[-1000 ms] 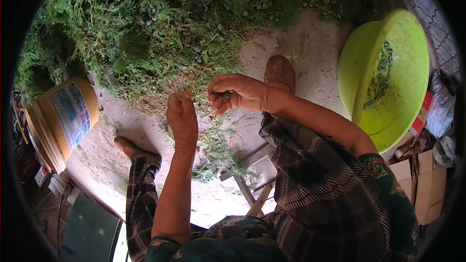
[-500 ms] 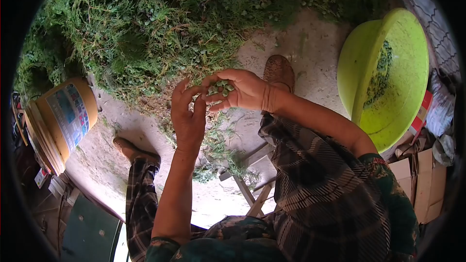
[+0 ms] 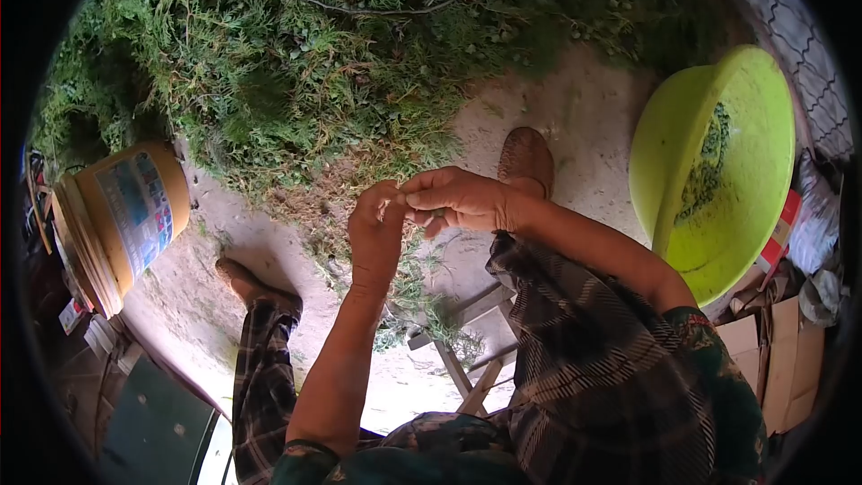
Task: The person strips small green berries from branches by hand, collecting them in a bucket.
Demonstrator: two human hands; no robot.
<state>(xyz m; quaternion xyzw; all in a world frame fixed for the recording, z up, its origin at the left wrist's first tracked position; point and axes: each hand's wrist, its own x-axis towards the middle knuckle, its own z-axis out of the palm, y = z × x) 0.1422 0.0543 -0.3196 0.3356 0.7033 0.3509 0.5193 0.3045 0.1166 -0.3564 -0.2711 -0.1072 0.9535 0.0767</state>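
Above the floor, my left hand [image 3: 375,226] and my right hand [image 3: 462,198] meet at the fingertips. The left fingers are pinched together, and what they hold, if anything, is hidden. My right hand is curled, thumb and index finger reaching to the left fingertips. Between its bent fingers shows a bit of the small green cones [image 3: 437,213]; the rest are covered by the hand. Beyond both hands lies a large heap of green conifer branches [image 3: 296,81], with cones among the sprigs.
A lime-green basin [image 3: 660,162] with green cones [image 3: 705,166] inside stands tilted on the right. On the left is a yellowish bucket [image 3: 175,184] with a label. Cardboard [image 3: 781,359] lies lower right. A wooden stool frame [image 3: 453,364] stands below my hands.
My right hand has curled, covering most of the cones that showed in its palm. Both hands have come together at the fingertips and sit slightly lower and further right in view.
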